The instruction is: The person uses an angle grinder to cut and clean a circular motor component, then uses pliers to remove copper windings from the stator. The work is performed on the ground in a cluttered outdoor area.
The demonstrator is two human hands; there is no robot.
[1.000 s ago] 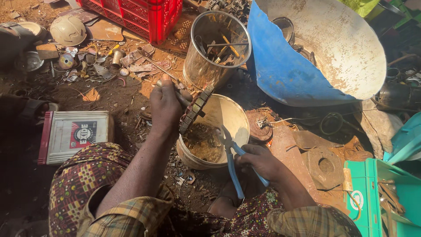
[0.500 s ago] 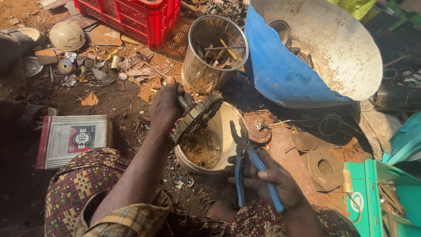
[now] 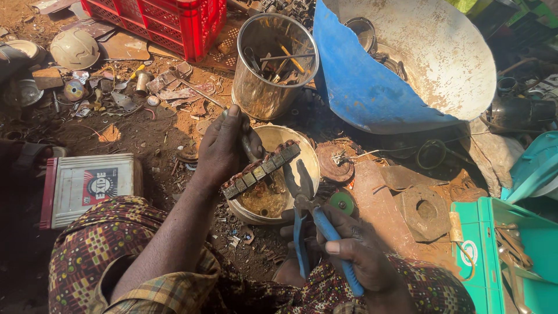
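Over on the far side from the left hand (image 3: 224, 148) lies a white battery (image 3: 87, 186) with a red edge on the dirt, and beyond it a scatter of small metal scraps. That left hand is closed around a motor part (image 3: 261, 168), a ring of steel with copper wire still packed along its slots, held tilted just above a pale bucket (image 3: 311, 166). Brown scrap sits in the bucket's bottom. Just past the knuckles stands a metal can (image 3: 264, 87) with tools in it, and behind that a red crate (image 3: 168, 23). To the right, the right hand (image 3: 357, 256) grips the blue handles of pliers (image 3: 305, 215), whose nose rests close against the ring's lower edge. Judging by the copper that shows, much of the winding is still in place and the stripping looks far from finished. Further right sit a blue drum half (image 3: 372, 87) and a green box (image 3: 479, 256).
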